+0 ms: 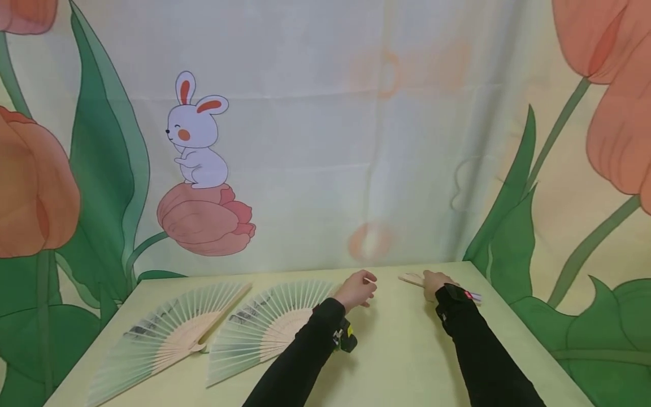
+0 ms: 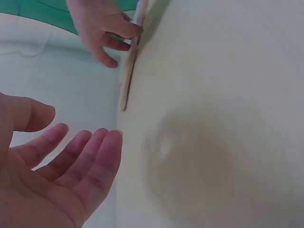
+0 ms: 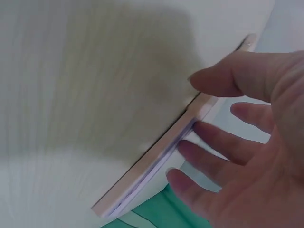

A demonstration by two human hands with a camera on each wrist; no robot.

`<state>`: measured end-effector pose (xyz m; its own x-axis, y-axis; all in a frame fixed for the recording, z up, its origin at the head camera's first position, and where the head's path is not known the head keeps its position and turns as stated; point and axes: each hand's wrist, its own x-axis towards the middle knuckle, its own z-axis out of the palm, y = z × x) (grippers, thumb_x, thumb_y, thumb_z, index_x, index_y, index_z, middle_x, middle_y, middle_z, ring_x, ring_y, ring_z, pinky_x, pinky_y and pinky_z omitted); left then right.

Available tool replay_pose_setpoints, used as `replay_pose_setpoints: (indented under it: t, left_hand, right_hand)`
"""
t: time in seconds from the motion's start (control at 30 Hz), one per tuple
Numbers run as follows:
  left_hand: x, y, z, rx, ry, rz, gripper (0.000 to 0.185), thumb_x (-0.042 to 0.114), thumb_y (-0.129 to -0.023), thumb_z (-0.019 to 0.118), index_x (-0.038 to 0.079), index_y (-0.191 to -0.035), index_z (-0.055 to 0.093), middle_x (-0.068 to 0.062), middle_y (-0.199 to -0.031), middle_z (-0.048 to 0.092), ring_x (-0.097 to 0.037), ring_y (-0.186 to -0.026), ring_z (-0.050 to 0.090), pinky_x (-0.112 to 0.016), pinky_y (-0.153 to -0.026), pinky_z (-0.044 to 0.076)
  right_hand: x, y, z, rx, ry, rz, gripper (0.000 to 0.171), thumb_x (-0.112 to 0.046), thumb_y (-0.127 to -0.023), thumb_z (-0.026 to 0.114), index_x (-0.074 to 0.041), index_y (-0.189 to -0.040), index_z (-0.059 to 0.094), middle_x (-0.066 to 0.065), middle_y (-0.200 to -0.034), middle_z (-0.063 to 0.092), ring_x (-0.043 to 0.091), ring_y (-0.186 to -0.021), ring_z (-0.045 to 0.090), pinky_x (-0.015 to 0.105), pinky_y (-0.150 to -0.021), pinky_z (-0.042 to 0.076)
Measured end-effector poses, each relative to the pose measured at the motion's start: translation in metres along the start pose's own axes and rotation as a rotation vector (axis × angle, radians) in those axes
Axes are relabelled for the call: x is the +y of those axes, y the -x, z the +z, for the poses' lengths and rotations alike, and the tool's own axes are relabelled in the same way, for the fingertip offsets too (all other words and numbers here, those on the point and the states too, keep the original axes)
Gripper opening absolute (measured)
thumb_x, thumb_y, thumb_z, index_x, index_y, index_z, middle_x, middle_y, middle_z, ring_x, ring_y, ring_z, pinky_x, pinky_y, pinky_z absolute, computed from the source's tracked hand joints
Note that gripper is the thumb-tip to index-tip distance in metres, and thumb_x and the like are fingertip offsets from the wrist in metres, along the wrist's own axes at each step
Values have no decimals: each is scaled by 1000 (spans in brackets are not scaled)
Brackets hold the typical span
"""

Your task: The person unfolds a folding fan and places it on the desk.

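A folded fan (image 3: 149, 164) with pale wooden sticks and a purple edge lies at the back right of the table. My right hand (image 1: 437, 282) is over it. In the right wrist view its thumb hovers on one side, while the fairly straight fingertips reach the purple edge; firm contact cannot be told. My left hand (image 1: 356, 289) hangs above the table, its loosely bent fingers (image 2: 102, 161) holding nothing. It is nearest to a spread green fan (image 1: 269, 322), partly hidden behind the left forearm.
Another spread green fan (image 1: 168, 345) lies at the left of the pale yellow table (image 1: 402, 362). Behind the table hangs a backdrop (image 1: 305, 141) printed with tulips and a rabbit.
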<state>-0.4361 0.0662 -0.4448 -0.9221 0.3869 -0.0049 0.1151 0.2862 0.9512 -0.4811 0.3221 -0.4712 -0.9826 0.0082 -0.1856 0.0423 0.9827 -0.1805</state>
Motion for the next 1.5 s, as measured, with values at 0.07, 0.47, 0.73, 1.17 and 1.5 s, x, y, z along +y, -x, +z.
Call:
replay_pose_setpoints:
  t: [0.07,0.47,0.73,1.17,1.5]
  left_hand:
    - [-4,3,4,14,-26,4,24,5,-97,53,-4,-119,55,-19,-103,62,-39,-96,62,-41,-68,58]
    - [-12,4,13,2,-87,49,24,7,-95,61,1,-117,57,-10,-100,59,-35,-91,62,-42,-71,58]
    - [-16,6,19,-12,-122,69,30,11,-94,63,0,-121,57,-15,-113,58,-27,-89,64,-32,-70,56]
    - [-21,23,26,-112,-146,72,33,18,-97,61,-2,-124,58,-12,-99,66,-27,-81,67,-35,-71,56]
    - [-24,38,26,-140,48,49,29,21,-104,50,-1,-121,59,-18,-91,64,-30,-69,69,-36,-63,59]
  right_hand:
    - [3,1,5,8,12,-5,29,-1,-90,60,5,-118,55,25,-104,56,42,-98,54,65,-83,46]
    - [8,10,12,17,113,-83,14,-5,-81,71,-9,-89,59,9,-84,58,33,-81,51,57,-78,40]
    - [-16,29,5,48,131,-225,23,0,-83,68,-16,-73,56,0,-71,53,22,-72,49,57,-75,33]
    - [-72,55,-2,81,141,-384,23,-1,-84,68,-18,-75,55,-4,-70,52,18,-72,49,79,-87,27]
    - [-106,72,-8,201,236,-545,25,-6,-83,73,-21,-75,55,-9,-69,49,12,-69,49,70,-87,35]
